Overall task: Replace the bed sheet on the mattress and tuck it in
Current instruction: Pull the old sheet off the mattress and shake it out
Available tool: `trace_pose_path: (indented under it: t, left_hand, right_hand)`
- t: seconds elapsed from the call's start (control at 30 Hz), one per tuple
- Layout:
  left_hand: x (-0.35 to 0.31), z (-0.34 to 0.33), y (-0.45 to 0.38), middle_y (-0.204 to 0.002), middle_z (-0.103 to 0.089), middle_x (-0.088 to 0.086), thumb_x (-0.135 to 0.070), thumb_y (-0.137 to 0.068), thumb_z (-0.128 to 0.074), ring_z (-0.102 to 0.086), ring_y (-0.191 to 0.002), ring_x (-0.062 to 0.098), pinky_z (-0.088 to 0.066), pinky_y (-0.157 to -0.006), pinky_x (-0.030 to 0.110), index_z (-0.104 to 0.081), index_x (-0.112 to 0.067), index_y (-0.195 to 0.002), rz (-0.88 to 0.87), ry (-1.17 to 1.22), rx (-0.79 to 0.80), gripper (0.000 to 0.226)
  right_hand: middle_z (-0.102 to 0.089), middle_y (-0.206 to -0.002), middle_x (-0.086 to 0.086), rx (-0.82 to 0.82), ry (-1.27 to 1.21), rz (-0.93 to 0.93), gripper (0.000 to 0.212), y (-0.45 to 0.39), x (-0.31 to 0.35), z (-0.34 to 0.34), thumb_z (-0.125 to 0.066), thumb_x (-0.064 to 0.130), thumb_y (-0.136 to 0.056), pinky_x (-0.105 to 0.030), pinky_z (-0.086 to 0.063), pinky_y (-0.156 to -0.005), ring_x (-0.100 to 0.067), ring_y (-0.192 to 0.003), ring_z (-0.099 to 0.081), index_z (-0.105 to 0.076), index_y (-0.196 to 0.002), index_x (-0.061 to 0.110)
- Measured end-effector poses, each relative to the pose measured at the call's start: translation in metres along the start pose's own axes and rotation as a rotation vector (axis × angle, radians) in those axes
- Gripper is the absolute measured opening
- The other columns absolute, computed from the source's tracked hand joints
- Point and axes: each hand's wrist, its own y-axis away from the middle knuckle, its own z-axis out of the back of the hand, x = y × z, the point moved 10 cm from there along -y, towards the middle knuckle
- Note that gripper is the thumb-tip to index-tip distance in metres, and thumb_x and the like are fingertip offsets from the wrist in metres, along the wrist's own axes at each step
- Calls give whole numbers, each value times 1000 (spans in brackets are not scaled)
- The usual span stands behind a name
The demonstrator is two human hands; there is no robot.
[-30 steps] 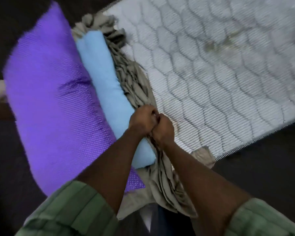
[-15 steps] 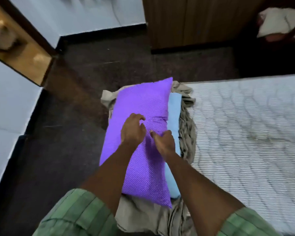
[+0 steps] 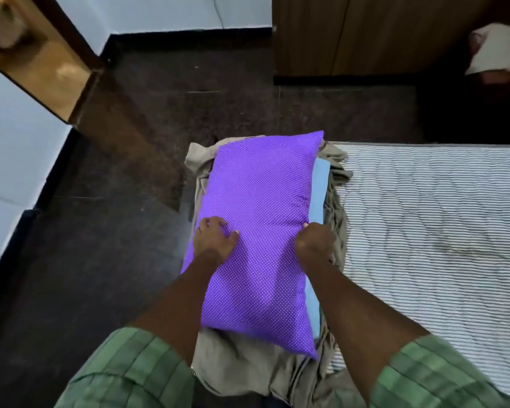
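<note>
A purple dotted pillow lies on the left end of the bare striped mattress. Under it sit a light blue pillow and the bunched grey-beige bed sheet, which hangs off the mattress end. My left hand grips the pillow's left edge with curled fingers. My right hand curls round the pillow's right edge, beside the blue pillow. Both forearms reach over the near half of the purple pillow.
Dark tiled floor lies left of and beyond the mattress. A wooden door stands open at the far left, a wooden wardrobe at the back. A pale bundle of cloth sits at the far right.
My hands let go of the bunched sheet and moved onto the purple pillow, then spread apart to its left and right edges. The view lifted to show the floor.
</note>
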Motion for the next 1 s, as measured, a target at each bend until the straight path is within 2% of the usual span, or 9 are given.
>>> trace_pose_path:
  t: [0.13, 0.2, 0.27, 0.37, 0.47, 0.6, 0.77, 0.83, 1.0]
  left_hand:
    - [9, -5, -21, -160, -32, 21, -74, -76, -73, -34, -147, 39, -25, -119, 51, -27, -16, -158, 160, 22, 27, 110]
    - [15, -28, -29, -158, -40, 19, -74, -67, -80, -44, -142, 37, -33, -117, 51, -18, -14, -161, 278, 238, 155, 127]
    - [9, -64, -28, -143, -59, 10, -66, -58, -92, -63, -123, 29, -48, -109, 48, -42, -14, -152, 323, 595, 357, 118]
    - [38, -107, -54, -134, -66, -1, -82, -37, -90, -69, -114, 24, -54, -104, 45, -59, -34, -140, 353, 606, 301, 117]
    - [39, -118, -69, -141, -57, -1, -75, -45, -92, -60, -126, 29, -49, -109, 48, -46, -31, -151, 368, 589, 200, 124]
    - [31, -141, -78, -134, -67, -4, -60, -39, -101, -67, -117, 23, -49, -109, 48, -52, -24, -147, 325, 755, 283, 124]
    - [33, -156, -78, -133, -66, -1, -29, -66, -97, -64, -115, 24, -46, -107, 41, -54, -19, -146, 311, 810, 291, 92]
    - [28, -151, -73, -131, -68, 1, -21, -69, -95, -66, -110, 23, -48, -102, 38, -55, -18, -145, 302, 831, 263, 86]
    - [-13, -115, -43, -122, -69, 5, -5, -76, -89, -68, -96, 21, -51, -91, 34, -61, -9, -137, 288, 879, 185, 67]
  right_hand:
    - [-60, -119, -20, -158, -85, -71, 38, -18, -50, 23, -48, 29, -96, -39, -48, -94, -39, -113, -58, -71, -113, 5]
    - [-60, -118, -22, -147, -241, -151, 43, -32, -76, 10, -44, 33, -95, -40, -46, -94, -42, -113, -58, -67, -114, 2]
    - [-62, -126, -20, -45, -523, -219, 64, -43, -92, -18, -42, 56, -97, -43, -46, -100, -40, -118, -60, -59, -128, 3]
    - [-62, -133, 10, 115, -803, -190, 97, -54, -89, -51, -70, 85, -69, -38, -47, -108, -16, -118, -62, -52, -143, 25]
    - [-69, -129, 15, 294, -882, -101, 101, -69, -76, -76, -93, 70, -54, -43, -52, -106, -12, -114, -68, -58, -141, 32]
    - [-71, -127, 13, 434, -949, -78, 102, -92, -75, -103, -101, 55, -49, -45, -52, -106, -14, -113, -69, -61, -138, 29]
    - [-71, -126, 7, 441, -956, -158, 112, -98, -89, -123, -103, 54, -38, -48, -51, -107, -20, -112, -68, -61, -137, 25]
    - [-71, -124, 7, 444, -973, -143, 103, -97, -88, -116, -104, 49, -40, -47, -52, -104, -21, -110, -69, -63, -132, 25]
    - [-75, -112, 2, 554, -1093, -155, 44, -75, -81, -74, -93, 15, -74, -34, -57, -85, -13, -91, -71, -68, -109, 24]
